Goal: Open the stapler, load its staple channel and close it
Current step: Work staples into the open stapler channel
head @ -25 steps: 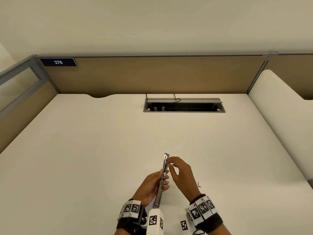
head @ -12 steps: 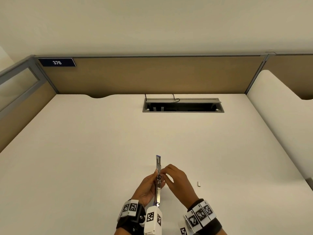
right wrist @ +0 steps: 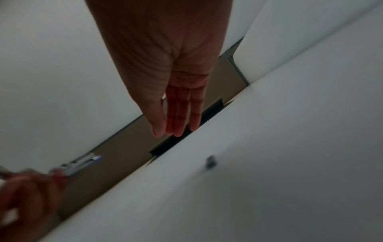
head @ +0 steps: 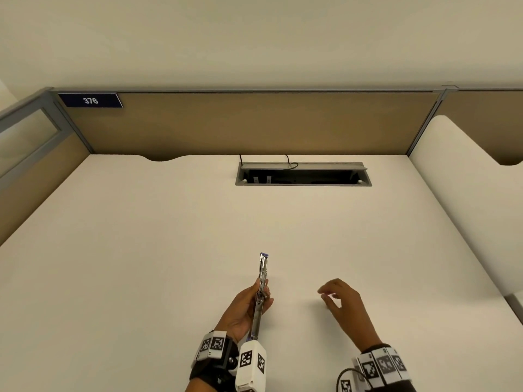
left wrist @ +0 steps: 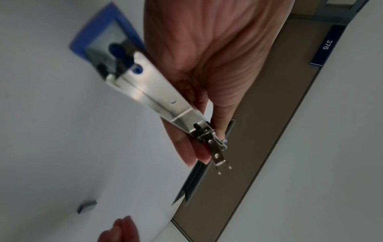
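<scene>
My left hand (head: 249, 306) grips the middle of a metal stapler (head: 262, 281) that is swung open flat, its blue end pointing away from me. The left wrist view shows the silver staple channel (left wrist: 157, 98) lying across my left hand's fingers (left wrist: 194, 153). My right hand (head: 342, 304) hovers to the right of the stapler, fingers nearly straight and holding nothing. A small grey staple strip (right wrist: 211, 161) lies on the desk just below and ahead of the right fingertips (right wrist: 178, 129). The strip (left wrist: 87, 206) also shows in the left wrist view; the right hand hides it in the head view.
The white desk (head: 141, 264) is bordered by tan partition panels (head: 254, 123) at the back and left. An open cable hatch (head: 302, 174) sits in the desk near the back. A second desk surface (head: 467, 171) adjoins on the right.
My right hand has let go of the stapler and moved right, over the spot where the staple strip lies. The left hand still holds the open stapler, shifted slightly left.
</scene>
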Motion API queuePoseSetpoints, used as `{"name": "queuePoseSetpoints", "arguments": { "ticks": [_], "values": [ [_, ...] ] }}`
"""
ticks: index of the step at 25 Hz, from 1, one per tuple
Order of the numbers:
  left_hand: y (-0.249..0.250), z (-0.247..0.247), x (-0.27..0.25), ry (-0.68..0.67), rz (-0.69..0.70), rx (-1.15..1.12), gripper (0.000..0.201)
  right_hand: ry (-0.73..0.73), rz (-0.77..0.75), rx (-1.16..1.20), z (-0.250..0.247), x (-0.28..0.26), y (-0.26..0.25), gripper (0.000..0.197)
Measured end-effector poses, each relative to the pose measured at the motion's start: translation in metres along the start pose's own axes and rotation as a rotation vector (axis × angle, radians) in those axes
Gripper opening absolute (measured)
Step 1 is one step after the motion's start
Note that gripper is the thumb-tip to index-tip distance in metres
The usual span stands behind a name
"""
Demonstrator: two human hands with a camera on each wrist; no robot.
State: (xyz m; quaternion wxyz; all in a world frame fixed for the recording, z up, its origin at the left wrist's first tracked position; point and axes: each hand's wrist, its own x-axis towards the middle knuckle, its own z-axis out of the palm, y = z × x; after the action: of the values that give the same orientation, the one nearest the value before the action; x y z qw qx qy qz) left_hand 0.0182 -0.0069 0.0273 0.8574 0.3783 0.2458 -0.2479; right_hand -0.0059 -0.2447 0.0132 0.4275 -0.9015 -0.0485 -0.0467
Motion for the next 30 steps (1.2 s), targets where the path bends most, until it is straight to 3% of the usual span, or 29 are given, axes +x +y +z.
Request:
{"name": "queuePoseSetpoints", "arguments": {
  "ticks": [5, 13, 18, 21, 30],
  "values": [
    [-0.003, 0.000, 0.000, 0.003, -0.020, -0.012, 0.023, -0.170, 0.103, -0.221, 0.000, -0.008, 0.038, 0.018],
    [-0.003, 0.001, 0.000, 0.018, -0.013, 0.007, 0.022, -0.161, 0.113, -0.189, 0.012, 0.001, 0.039, 0.020],
    [-0.007, 0.003, -0.001, 0.013, -0.009, 0.051, 0.022, -0.053, -0.006, 0.158, 0.016, 0.018, -0.027, 0.028],
    [-0.008, 0.005, -0.002, 0.006, -0.005, 0.103, 0.022, -0.068, -0.091, 0.289, 0.024, 0.029, -0.070, 0.027],
    [-0.011, 0.002, 0.000, -0.002, -0.001, 0.152, 0.029, -0.135, -0.085, 0.049, 0.053, 0.031, -0.088, 0.023]
  ]
}}
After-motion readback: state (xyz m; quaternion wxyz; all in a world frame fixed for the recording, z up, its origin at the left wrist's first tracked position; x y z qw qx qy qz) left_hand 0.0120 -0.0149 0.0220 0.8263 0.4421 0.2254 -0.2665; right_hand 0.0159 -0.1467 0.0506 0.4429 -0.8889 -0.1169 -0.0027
